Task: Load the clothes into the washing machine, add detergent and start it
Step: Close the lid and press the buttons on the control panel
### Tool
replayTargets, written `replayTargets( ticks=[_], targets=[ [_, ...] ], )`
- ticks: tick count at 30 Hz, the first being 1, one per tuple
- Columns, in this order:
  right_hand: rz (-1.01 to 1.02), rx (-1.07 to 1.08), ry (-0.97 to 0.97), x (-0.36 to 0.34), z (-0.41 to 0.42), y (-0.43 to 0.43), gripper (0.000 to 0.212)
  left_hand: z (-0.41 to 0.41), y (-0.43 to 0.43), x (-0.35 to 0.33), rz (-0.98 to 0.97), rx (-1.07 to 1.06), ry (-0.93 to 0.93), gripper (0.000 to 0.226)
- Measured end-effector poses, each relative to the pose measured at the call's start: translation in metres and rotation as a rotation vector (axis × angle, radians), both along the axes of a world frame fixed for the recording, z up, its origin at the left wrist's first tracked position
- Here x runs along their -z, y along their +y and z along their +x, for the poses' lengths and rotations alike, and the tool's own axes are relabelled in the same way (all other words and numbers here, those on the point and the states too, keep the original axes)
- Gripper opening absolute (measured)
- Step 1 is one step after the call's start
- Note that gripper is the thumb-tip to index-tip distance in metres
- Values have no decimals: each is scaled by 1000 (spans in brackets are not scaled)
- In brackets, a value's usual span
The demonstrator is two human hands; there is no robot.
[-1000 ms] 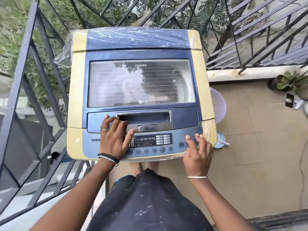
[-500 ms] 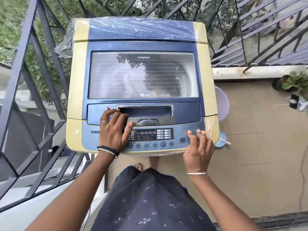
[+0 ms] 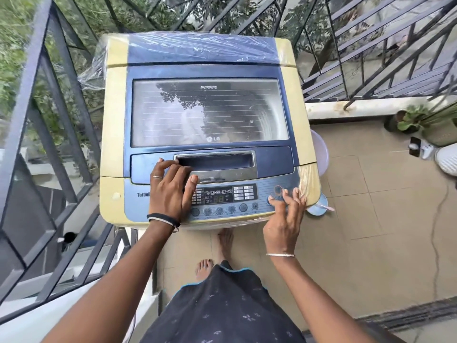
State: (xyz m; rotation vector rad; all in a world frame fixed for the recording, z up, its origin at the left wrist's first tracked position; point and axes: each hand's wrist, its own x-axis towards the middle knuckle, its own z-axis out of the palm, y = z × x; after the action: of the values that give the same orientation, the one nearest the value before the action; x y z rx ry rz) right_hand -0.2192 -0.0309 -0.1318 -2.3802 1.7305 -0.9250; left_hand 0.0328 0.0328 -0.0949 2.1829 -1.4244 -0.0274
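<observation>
A blue and cream top-loading washing machine stands in front of me with its glass lid closed. My left hand rests flat on the left of the control panel, its fingertips at the edge of the lid handle recess. My right hand hovers at the panel's right end, fingers spread, the index fingertip touching a round button beside the power button. The display shows lit digits. No clothes or detergent are visible.
Dark metal railings close in the left and back sides. A lilac plastic tub and a small blue dish sit right of the machine. Potted plants stand at the far right on the tiled balcony floor. My bare feet show below.
My head has pulled back a little, so the machine sits lower in view. The right hand's fingers have spread and shifted over the right-hand buttons. My left hand has stayed put.
</observation>
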Motion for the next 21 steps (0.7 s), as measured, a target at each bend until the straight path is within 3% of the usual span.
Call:
replayTargets(
  ticks=[6,15,21],
  targets=[
    [9,18,-44,1,3,2,37,0,1,0,-15,0,27,53],
    [-96,4,80,3,0,3,22,1,1,1,-57,12,56,56],
    [-81,21,34,1,3,4,21,1,1,1,-47,2,59,55]
  ],
)
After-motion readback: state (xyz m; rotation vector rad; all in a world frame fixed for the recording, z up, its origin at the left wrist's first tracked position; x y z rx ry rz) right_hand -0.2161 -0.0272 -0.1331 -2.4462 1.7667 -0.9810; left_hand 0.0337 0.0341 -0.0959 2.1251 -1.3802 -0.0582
